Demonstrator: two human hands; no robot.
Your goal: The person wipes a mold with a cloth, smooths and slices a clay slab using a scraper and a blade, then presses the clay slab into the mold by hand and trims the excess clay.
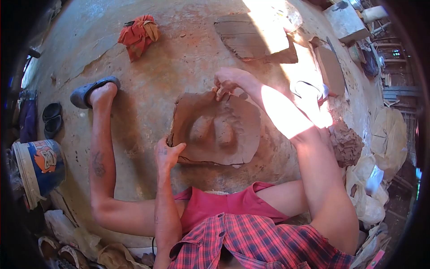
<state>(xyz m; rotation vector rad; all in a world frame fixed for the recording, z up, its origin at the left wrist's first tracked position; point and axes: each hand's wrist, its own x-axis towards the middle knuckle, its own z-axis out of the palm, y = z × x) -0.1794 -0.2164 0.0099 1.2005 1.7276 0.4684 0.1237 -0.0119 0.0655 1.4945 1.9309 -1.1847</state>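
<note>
A brown clay slab [192,107] lies on the floor between my legs, draped over rounded humps near its middle. Finger dents run along the upper right of the humps. At the slab's lower left edge, my left hand [167,154] grips the rim, thumb on top and the other fingers partly hidden beneath. My right hand [228,80] pinches the top edge with bent fingers pointing down. What lies under the clay is hidden.
A flat clay sheet [251,36] lies at the upper right, partly sunlit. Nearby are a rough clay lump [347,142] and a clay block [330,69]. An orange cloth [139,36] sits at the upper left. A bucket [42,166] and dark sandals [53,120] are at the left.
</note>
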